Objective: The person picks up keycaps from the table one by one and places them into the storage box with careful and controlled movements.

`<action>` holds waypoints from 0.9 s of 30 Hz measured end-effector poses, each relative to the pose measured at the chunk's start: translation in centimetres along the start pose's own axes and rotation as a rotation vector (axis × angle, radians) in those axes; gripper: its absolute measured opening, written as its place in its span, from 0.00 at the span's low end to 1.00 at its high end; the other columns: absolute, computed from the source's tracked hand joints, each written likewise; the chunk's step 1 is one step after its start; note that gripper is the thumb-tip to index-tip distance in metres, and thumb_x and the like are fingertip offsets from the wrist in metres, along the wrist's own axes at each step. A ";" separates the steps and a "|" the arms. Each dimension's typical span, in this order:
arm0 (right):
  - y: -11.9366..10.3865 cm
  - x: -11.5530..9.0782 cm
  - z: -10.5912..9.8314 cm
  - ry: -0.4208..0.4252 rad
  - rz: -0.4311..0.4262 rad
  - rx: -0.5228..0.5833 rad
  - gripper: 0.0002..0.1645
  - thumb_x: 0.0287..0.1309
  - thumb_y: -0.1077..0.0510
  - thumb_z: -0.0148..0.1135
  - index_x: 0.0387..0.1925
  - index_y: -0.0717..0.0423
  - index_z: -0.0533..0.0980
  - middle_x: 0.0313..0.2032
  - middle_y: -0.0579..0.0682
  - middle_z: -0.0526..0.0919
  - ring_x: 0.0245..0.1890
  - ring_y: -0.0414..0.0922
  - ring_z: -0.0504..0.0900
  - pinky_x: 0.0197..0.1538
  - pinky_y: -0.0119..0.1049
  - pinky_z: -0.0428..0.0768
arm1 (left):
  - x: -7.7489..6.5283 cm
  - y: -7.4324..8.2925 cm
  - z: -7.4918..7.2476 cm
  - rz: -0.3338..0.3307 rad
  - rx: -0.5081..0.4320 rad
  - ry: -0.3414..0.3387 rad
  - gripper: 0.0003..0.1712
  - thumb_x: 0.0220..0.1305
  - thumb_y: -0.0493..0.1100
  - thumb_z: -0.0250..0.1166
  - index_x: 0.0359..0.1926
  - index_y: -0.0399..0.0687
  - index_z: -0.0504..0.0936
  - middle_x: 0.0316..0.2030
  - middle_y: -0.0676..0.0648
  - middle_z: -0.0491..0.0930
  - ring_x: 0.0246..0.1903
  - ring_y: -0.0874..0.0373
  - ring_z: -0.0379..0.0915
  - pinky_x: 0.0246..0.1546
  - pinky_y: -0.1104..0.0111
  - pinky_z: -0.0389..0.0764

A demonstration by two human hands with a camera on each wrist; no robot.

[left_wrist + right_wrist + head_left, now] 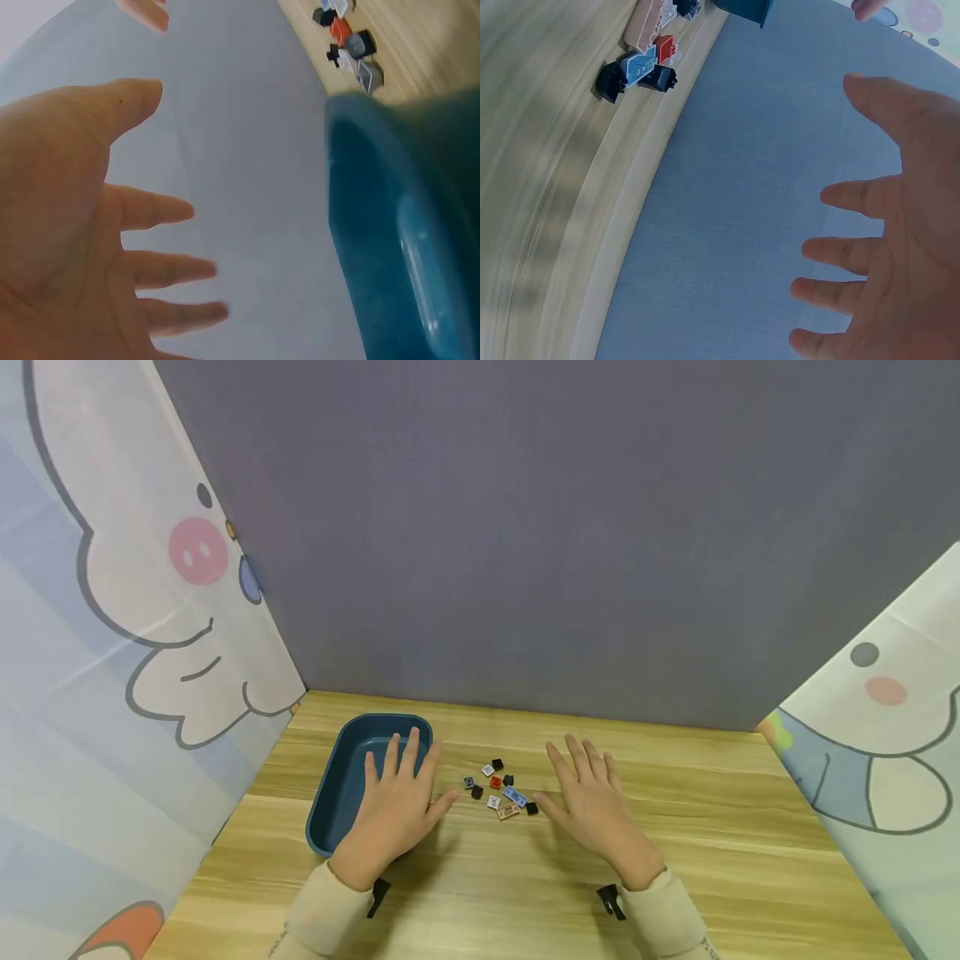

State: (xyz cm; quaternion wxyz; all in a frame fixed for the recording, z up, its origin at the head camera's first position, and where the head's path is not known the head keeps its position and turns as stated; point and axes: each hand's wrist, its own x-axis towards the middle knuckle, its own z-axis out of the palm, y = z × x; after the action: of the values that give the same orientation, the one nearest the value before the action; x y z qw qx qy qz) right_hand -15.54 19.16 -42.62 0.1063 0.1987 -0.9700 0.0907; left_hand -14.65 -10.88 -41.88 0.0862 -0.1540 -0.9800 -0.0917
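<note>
My left hand hovers with spread fingers over the right side of a dark blue tray, holding nothing. To the right, my right hand is also raised, its fingers apart and nothing in its grasp. Between the hands lies a loose group of small tiles and blocks: a blue tile, a tan tile, a red piece, white squares and several black pieces. A black piece lies nearest the right thumb. In the right wrist view the blue tile shows printed markings.
The pieces and tray are on a wood-grain table. A grey panel rises behind its far edge. Cartoon-printed cloths hang at the left and right sides. Black straps show under the wrists.
</note>
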 end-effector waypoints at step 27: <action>0.0 0.0 0.2 0.037 -0.043 -0.023 0.43 0.67 0.39 0.62 0.74 0.57 0.63 0.71 0.66 0.62 0.69 0.68 0.59 0.68 0.67 0.53 | -3.9 -9.6 -1.8 -0.161 -0.140 0.011 0.41 0.71 0.52 0.63 0.74 0.31 0.60 0.69 0.22 0.56 0.65 0.22 0.53 0.56 0.32 0.63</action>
State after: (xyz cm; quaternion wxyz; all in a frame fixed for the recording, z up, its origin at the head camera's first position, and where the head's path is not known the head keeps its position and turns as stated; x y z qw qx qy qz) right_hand -15.57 19.12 -42.83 0.1285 0.2165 -0.9644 0.0809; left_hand -13.77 -21.41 -42.38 0.0727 -0.0799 -0.9800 -0.1673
